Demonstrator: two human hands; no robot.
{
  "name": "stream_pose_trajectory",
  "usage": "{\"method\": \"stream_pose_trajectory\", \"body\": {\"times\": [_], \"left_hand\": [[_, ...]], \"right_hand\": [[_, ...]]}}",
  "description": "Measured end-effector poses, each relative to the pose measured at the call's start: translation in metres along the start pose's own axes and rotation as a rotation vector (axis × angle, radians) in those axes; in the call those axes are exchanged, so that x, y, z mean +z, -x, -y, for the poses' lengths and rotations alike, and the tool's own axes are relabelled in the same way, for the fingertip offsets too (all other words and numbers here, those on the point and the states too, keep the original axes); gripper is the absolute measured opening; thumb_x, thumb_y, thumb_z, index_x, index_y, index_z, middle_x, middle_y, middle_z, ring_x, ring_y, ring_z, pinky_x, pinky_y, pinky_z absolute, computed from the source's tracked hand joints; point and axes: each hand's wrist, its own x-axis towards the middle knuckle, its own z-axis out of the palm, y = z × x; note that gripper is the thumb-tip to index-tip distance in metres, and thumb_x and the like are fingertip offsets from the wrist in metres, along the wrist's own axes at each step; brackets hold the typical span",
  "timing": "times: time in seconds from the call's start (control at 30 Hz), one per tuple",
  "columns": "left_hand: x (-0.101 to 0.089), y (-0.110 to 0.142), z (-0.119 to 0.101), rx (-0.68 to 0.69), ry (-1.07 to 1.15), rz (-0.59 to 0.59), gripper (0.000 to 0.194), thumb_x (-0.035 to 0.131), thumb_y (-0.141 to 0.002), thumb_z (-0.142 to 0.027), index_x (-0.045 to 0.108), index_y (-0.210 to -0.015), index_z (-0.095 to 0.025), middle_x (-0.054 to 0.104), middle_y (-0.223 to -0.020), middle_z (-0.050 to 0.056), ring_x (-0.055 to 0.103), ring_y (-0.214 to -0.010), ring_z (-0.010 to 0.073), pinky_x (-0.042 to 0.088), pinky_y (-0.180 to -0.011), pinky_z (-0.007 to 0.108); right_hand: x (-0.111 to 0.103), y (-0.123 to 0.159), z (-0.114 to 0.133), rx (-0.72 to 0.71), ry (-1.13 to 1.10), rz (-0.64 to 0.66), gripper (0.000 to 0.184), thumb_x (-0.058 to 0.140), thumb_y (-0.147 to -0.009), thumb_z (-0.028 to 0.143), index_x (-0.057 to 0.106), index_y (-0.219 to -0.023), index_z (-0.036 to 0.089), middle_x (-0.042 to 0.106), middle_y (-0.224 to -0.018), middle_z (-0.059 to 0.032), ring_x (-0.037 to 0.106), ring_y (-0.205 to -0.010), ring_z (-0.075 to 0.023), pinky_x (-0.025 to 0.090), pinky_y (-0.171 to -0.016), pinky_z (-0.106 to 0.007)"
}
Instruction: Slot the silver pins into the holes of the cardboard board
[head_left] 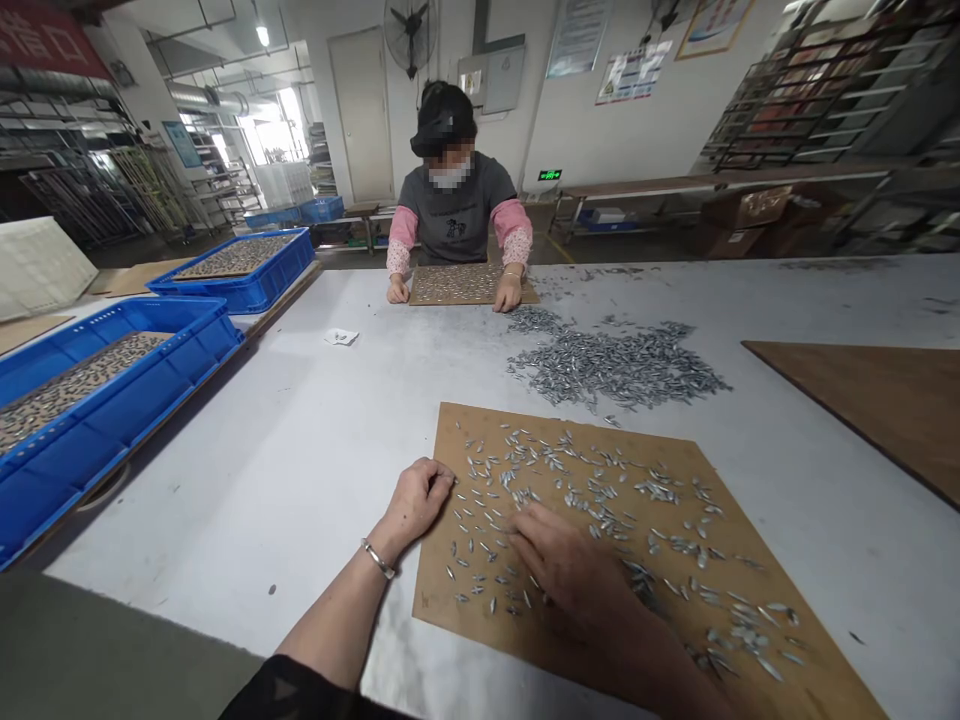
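A brown board (480, 415) lies on the white table in front of me, strewn with small, slim silver metal pieces (551, 455). Toward its left side the pieces are spaced apart; elsewhere they bunch in clumps. My left hand (421, 497) rests at the board's left edge, thumb and fingers drawn together; whatever may be between them is too small to tell. Over the middle of the board, my right hand (566, 565) is closed with its fingertips down among the pieces. Its palm and forearm hide part of the board, and what its fingertips pinch is hidden.
Beyond my board a loose heap of silver pieces (622, 365) spreads on the table (315, 420). Across sits a person (457, 215) with both hands at another filled board (454, 284). Blue crates (202, 345) stand left; a bare brown board (877, 395) lies right.
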Motion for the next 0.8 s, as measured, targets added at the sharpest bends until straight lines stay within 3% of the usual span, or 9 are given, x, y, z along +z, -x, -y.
{"method": "stream_pose_trajectory", "body": {"times": [0.1,0.27,0.6,0.8], "left_hand": [[0.0,0.0,0.001,-0.008,-0.022,-0.003,0.023,0.051,-0.098,-0.032,0.069,-0.089,-0.022,0.073,-0.097,0.006,0.067,-0.091,0.0226,0.053,-0.087,0.036],[0.0,0.0,0.001,-0.007,-0.025,-0.002,0.022,0.051,-0.098,-0.032,0.069,-0.09,-0.022,0.073,-0.097,0.006,0.067,-0.091,0.0222,0.054,-0.087,0.036],[0.0,-0.001,-0.001,-0.007,-0.033,0.01,0.023,0.051,-0.098,-0.032,0.069,-0.089,-0.023,0.072,-0.097,0.006,0.067,-0.09,0.0222,0.053,-0.086,0.035],[-0.001,-0.001,0.0,0.004,-0.038,0.012,0.021,0.051,-0.099,-0.03,0.069,-0.09,-0.022,0.072,-0.097,0.006,0.067,-0.092,0.022,0.053,-0.089,0.035]], "right_hand": [[0.003,0.003,0.005,-0.022,0.054,0.077,0.029,0.042,-0.104,0.017,0.061,-0.083,0.023,0.068,-0.089,-0.0059,0.064,-0.085,-0.0217,0.043,-0.075,-0.032],[0.013,0.005,0.011,0.008,0.084,0.047,0.028,0.041,-0.102,0.014,0.06,-0.083,0.023,0.069,-0.088,-0.0073,0.063,-0.083,-0.0229,0.04,-0.075,-0.034],[-0.005,0.005,0.014,0.328,-0.091,0.156,0.022,0.05,-0.094,0.016,0.056,-0.074,0.025,0.071,-0.082,-0.0047,0.067,-0.079,-0.0213,0.038,-0.068,-0.031],[0.003,0.007,0.018,0.254,-0.029,0.143,0.026,0.046,-0.095,0.014,0.057,-0.074,0.024,0.07,-0.08,-0.0075,0.068,-0.081,-0.0228,0.041,-0.071,-0.032]]}}
